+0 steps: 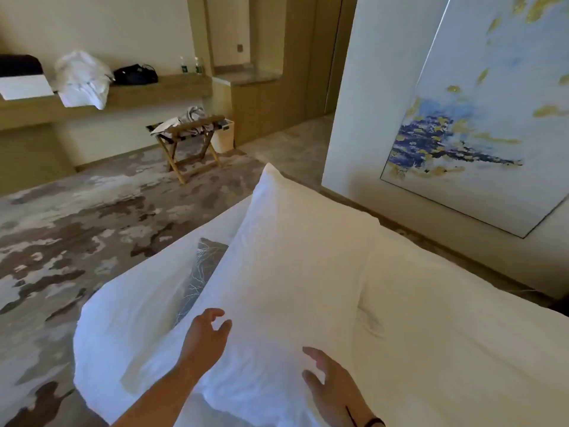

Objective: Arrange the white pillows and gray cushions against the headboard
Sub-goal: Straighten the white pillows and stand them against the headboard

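Pillow (286,272): white. Cushion (200,272) beyond left fingertips (215,315): gray, white branching lines. Carpet (77,226): mottled brown-gray.

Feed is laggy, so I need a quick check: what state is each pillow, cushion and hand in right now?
Left hand: open, fingers spread at the front white pillow.
Right hand: open, resting on that pillow.
Front white pillow: propped upright, tilted.
Gray cushion: wedged between pillows, mostly hidden.
Left white pillow: slumped at the bed's edge.

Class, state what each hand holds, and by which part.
Nothing is gripped. The left hand and right hand lie open against the near end of the white pillow.
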A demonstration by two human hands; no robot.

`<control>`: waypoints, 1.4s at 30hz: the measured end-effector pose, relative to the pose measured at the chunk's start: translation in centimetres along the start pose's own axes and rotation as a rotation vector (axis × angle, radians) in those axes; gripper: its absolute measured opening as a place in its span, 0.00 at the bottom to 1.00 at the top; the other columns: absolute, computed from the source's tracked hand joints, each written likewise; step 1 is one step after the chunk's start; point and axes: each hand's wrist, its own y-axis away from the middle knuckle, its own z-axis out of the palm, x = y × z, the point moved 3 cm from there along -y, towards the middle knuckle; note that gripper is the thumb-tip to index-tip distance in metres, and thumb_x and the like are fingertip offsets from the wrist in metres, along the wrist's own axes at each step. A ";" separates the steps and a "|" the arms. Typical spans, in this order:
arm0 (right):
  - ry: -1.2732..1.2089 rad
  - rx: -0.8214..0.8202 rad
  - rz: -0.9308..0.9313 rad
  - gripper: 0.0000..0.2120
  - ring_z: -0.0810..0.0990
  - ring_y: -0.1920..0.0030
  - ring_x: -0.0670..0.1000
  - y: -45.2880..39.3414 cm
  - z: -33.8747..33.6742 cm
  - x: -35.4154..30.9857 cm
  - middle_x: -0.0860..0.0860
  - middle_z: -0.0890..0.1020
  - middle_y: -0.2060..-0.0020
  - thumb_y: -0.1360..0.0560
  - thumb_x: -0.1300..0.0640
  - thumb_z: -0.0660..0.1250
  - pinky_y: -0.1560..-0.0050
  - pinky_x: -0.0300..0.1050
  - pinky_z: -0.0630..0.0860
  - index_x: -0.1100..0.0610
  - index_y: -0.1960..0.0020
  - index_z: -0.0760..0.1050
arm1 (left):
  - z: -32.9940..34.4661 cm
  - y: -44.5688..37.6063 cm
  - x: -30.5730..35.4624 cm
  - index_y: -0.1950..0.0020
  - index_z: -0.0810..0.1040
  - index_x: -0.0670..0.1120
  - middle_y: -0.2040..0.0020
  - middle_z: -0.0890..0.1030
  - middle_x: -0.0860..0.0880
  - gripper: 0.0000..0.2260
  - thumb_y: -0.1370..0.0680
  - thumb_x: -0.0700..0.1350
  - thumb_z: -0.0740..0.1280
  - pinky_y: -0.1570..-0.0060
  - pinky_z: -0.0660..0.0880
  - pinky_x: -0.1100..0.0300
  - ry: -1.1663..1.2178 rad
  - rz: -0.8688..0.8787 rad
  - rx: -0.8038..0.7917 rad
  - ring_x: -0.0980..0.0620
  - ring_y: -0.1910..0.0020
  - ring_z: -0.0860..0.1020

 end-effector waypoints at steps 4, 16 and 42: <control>0.118 -0.042 -0.112 0.23 0.60 0.26 0.41 -8.5 2.6 -6.8 0.36 0.59 0.25 0.18 0.46 0.55 0.29 0.36 0.58 0.39 0.24 0.57 | -1.3 -8.1 -4.7 0.38 0.75 0.48 0.40 0.77 0.45 0.14 0.21 0.52 0.66 0.50 0.74 0.52 0.010 -0.130 0.007 0.44 0.47 0.77; 0.296 -0.003 -0.120 0.24 0.53 0.23 0.44 -15.9 6.5 -9.2 0.38 0.57 0.23 0.19 0.49 0.55 0.25 0.40 0.53 0.41 0.24 0.57 | 1.2 -13.4 -9.6 0.33 0.71 0.51 0.36 0.76 0.46 0.30 0.28 0.69 0.60 0.41 0.72 0.49 0.120 -0.348 -0.194 0.42 0.39 0.76; 1.360 -0.298 -0.475 0.26 0.71 0.34 0.52 -42.3 6.1 -19.1 0.46 0.77 0.38 0.23 0.37 0.45 0.34 0.62 0.56 0.47 0.37 0.73 | 2.6 -18.7 -10.2 0.41 0.76 0.53 0.48 0.83 0.50 0.33 0.33 0.76 0.56 0.50 0.74 0.52 0.228 -0.388 -0.242 0.46 0.48 0.80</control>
